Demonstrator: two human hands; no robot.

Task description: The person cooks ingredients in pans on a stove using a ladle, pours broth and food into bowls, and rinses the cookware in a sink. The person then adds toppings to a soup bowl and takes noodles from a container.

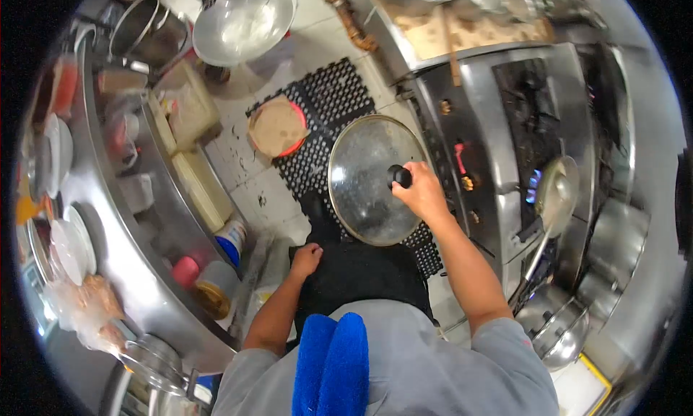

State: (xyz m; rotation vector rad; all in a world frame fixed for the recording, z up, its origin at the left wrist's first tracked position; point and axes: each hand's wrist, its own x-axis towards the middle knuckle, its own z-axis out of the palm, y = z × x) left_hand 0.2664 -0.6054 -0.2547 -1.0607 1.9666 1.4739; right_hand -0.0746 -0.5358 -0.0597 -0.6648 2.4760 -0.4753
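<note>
My right hand point(420, 190) grips the black knob point(398, 176) of a large round glass lid point(372, 199) with a metal rim. The lid hangs in front of me above the dark floor mat, its face turned up toward the camera. My left hand point(308, 259) hangs low beside my dark apron point(361, 279), its fingers curled in. Whether anything lies inside those fingers is hidden.
On my right is a stove point(505, 149) with a blue flame near a long-handled pan point(559, 192). A steel counter point(119, 235) with plates and shelves curves along my left. Ahead are a cardboard-topped red tub point(278, 127) and a big metal bowl point(244, 23).
</note>
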